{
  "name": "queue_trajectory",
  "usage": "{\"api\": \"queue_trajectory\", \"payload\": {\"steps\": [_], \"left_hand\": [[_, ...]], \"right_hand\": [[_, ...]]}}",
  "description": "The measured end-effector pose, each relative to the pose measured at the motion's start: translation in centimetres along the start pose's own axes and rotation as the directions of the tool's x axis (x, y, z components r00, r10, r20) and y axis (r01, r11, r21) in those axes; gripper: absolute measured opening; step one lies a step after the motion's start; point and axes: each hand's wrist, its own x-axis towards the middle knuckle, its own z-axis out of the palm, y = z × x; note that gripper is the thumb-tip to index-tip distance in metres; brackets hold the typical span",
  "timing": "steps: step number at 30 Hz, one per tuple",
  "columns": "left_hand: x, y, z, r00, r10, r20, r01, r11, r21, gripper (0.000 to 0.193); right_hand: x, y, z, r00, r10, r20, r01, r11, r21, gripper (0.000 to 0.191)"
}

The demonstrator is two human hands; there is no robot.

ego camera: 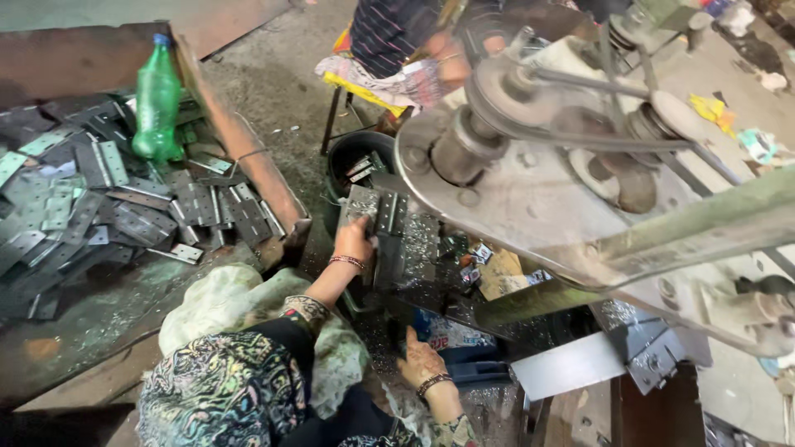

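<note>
I see my left hand pressed flat against a stack of metal hinge plates standing on edge under the machine, fingers curled over the near plate and gripping it. My right hand is lower down, open with fingers spread, resting on the shaving-strewn floor just beside a blue printed packet; it holds nothing. Each wrist wears bangles. Behind the stack sits one dark round bucket with a few more plates poking out. To the left, a rusty tray holds a heap of hinge plates, too many and too overlapped for me to count, and one green plastic bottle stands upright among them. One large belt-driven pulley wheel of the press fills the right. One other person in a striped top sits on a stool beyond the bucket.
</note>
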Motion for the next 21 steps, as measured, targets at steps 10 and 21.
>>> {"api": "queue_trajectory", "payload": {"steps": [10,21], "left_hand": [[-9.2,2.2,1.9,0.869,0.245,0.43,-0.482,0.618,0.621,0.047],[-8.4,2.6,2.0,0.846,0.074,0.529,-0.451,0.628,0.634,0.043]], "right_hand": [[-0.9,-1.2,-1.1,1.0,0.014,0.006,-0.014,1.0,0.027,0.086],[-1.1,-1.2,-1.5,0.999,0.014,0.028,-0.016,0.999,0.039,0.085]]}}
